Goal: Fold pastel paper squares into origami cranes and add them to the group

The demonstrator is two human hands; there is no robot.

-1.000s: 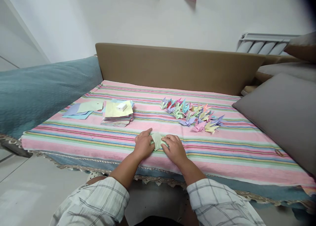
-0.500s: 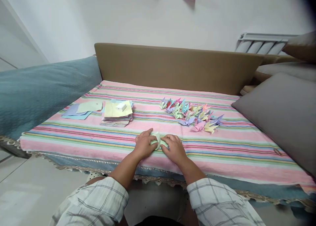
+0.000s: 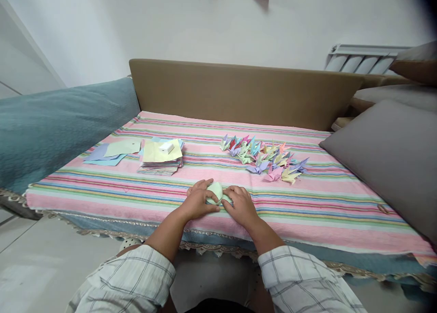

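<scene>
A pale green sheet of origami paper, partly folded, lies on the striped cloth between my two hands. My left hand rests on its left side, the index finger curled onto the paper and the thumb stretched along its near edge. On the right side, my right hand pinches the paper between thumb and fingers. Beyond my hands to the right sits a cluster of folded paper cranes in many colours.
A stack of coloured paper with a small white block on top stands at the left. Loose sheets lie beside it. A grey cushion leans at the right. The brown backrest runs along the back.
The paper's left flap has opened out flatter and now shows a broader face. My left thumb has slid down to the near edge; my right hand has hardly moved.
</scene>
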